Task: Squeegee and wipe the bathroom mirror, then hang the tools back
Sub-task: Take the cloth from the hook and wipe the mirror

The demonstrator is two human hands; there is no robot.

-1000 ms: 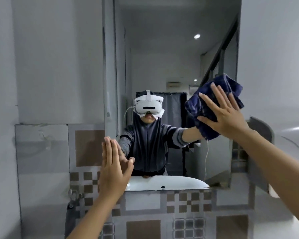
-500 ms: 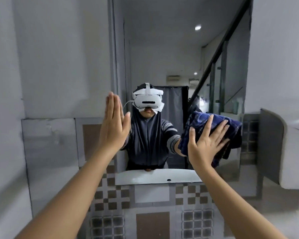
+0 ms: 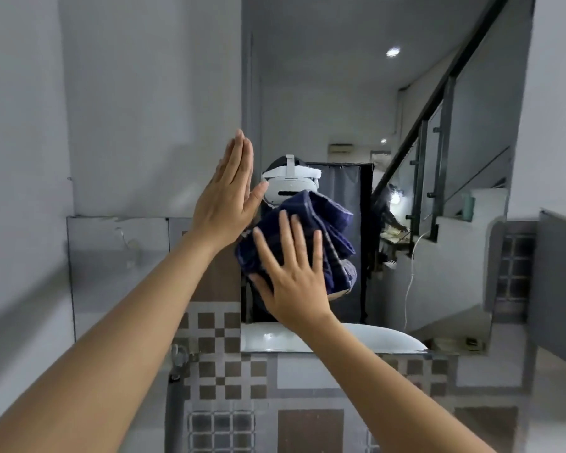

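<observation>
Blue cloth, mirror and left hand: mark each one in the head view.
blue cloth (image 3: pixel 335 223): head view, on the folded upper right part.
mirror (image 3: pixel 324 93): head view, on bare upper glass.
left hand (image 3: pixel 224 204): head view, on its back.

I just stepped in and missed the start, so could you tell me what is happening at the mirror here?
A person is wiping the bathroom mirror. The right hand presses a dark blue cloth flat against the glass near its lower left part, above the white sink. The left hand rests open and empty at the mirror's left edge. No squeegee is in view.
</observation>
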